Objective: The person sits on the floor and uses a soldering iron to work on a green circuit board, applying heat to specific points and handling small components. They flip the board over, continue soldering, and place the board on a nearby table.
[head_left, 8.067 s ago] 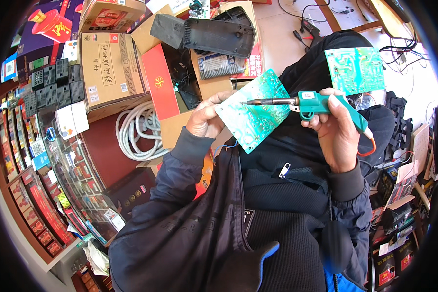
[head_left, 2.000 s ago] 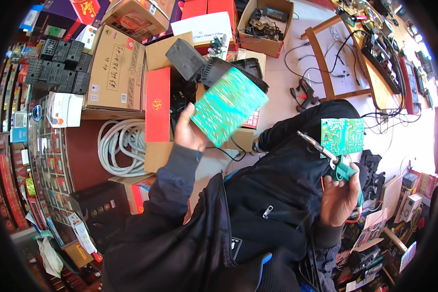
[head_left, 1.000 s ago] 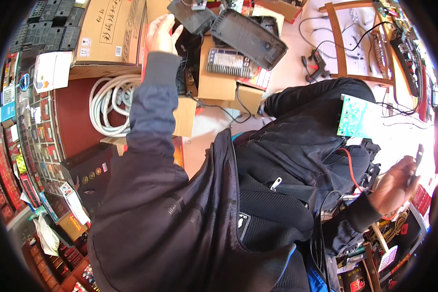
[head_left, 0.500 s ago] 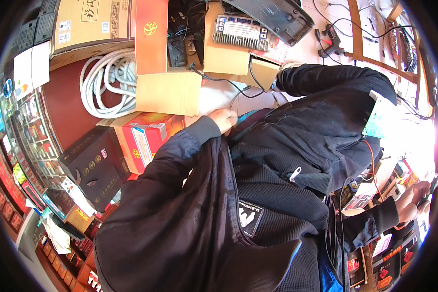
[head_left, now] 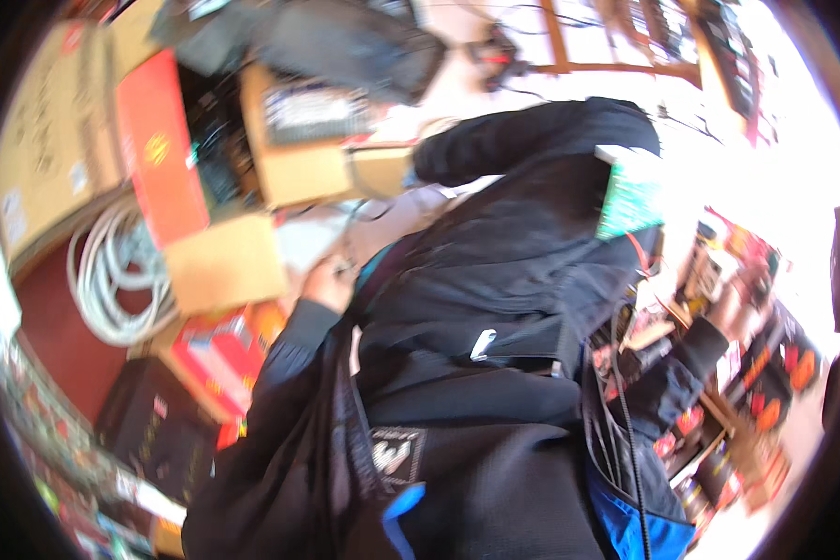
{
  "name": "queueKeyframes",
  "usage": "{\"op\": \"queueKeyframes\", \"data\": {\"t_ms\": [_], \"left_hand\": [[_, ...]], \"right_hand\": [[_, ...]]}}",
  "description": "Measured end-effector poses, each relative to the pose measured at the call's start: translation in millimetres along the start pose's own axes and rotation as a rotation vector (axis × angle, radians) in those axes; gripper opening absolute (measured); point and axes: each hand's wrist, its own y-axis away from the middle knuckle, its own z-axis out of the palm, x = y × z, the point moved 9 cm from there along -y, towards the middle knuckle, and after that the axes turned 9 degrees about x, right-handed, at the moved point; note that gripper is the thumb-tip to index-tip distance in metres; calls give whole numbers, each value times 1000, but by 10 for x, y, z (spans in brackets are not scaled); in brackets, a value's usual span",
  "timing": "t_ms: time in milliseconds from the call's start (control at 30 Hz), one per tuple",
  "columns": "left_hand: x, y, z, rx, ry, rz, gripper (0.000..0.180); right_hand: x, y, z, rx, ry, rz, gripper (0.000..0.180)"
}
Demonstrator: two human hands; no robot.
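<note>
Green circuit board [head_left: 631, 194] lies on the person's dark-trousered knee, right of centre, flat, nobody holding it. Left hand [head_left: 327, 283] is down by the lap edge, next to a plain brown box [head_left: 224, 263]; fingers look curled but pic is blurred, so can't tell if it pinches anything. Right hand [head_left: 742, 303] is stretched out to the right over cluttered shelves w/ small red and dark packs [head_left: 765, 373]; closed-ish, grip unclear, nothing identifiable in it.

Step, as I judge it: board parked, both hands off it, right hand reaching among the shelf bits. Next move would need a clear look at the shelf and care not to knock the board off the knee.

Around: red carton [head_left: 159, 149], coiled white cable [head_left: 112, 271], dark case [head_left: 345, 47] on cardboard boxes, wooden frame [head_left: 607, 65] and wires on pale floor. Cramped, messy workshop.
</note>
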Motion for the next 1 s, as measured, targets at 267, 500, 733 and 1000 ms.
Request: {"op": "queueKeyframes", "data": {"t_ms": [267,500,733,1000], "left_hand": [[3376,97,-769,143,186,914,107],[4308,-185,-69,138,-155,1078,114],[4303,-258,28,70,-78,1071,90],[4706,-89,-47,67,-65,1120,83]], "right_hand": [[394,488,129,13,-75,-80,19],[370,750,59,49,-149,-82,25],[289,941,-334,153,-189,-136,22],[153,972,-729,197,-223,-186,15]]}}
